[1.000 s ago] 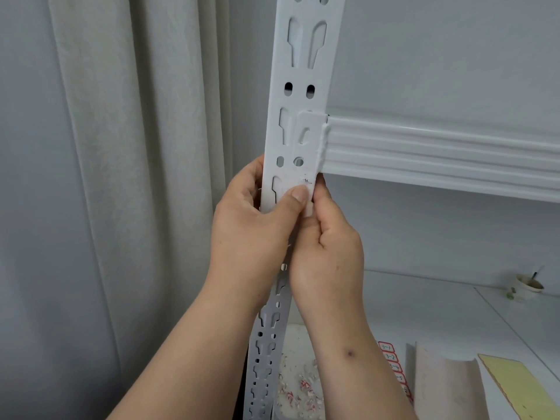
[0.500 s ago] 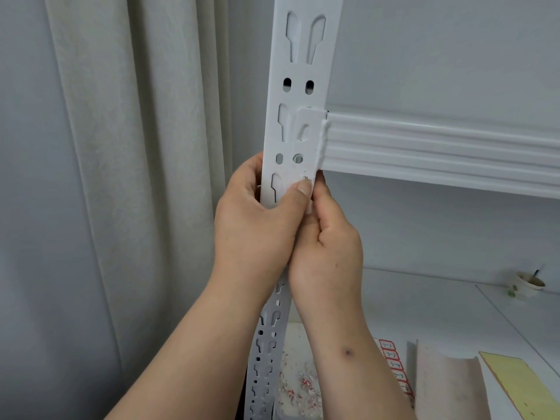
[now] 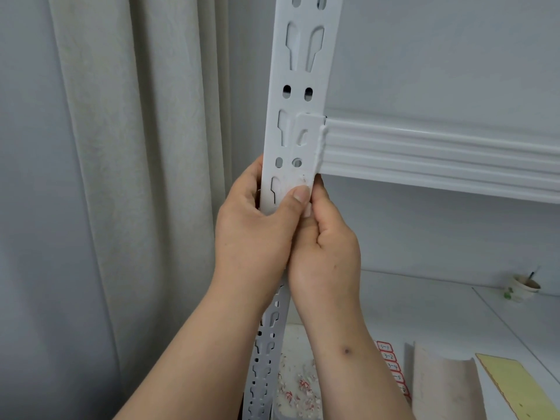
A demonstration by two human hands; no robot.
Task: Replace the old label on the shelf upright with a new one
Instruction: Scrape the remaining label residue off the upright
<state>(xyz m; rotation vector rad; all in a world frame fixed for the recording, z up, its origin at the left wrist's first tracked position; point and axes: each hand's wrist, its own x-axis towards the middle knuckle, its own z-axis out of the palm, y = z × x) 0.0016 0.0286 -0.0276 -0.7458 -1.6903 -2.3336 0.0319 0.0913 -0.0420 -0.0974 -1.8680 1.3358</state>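
Both hands, left hand [image 3: 254, 231] and right hand [image 3: 325, 253], grip the shelf upright [image 3: 298, 95]; label sheet [image 3: 391, 366] writing unreadable.

Both hands gripped the white shelf upright [image 3: 298, 95] just below the shelf beam [image 3: 439, 153]: left hand [image 3: 254, 234] wrapped round it with thumb pressed on its face, right hand [image 3: 325, 256] pinching its right edge.

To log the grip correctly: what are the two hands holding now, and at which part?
Both hold the shelf upright just below the beam joint: left hand wraps its left edge, thumb on the front; right hand pinches its right edge.
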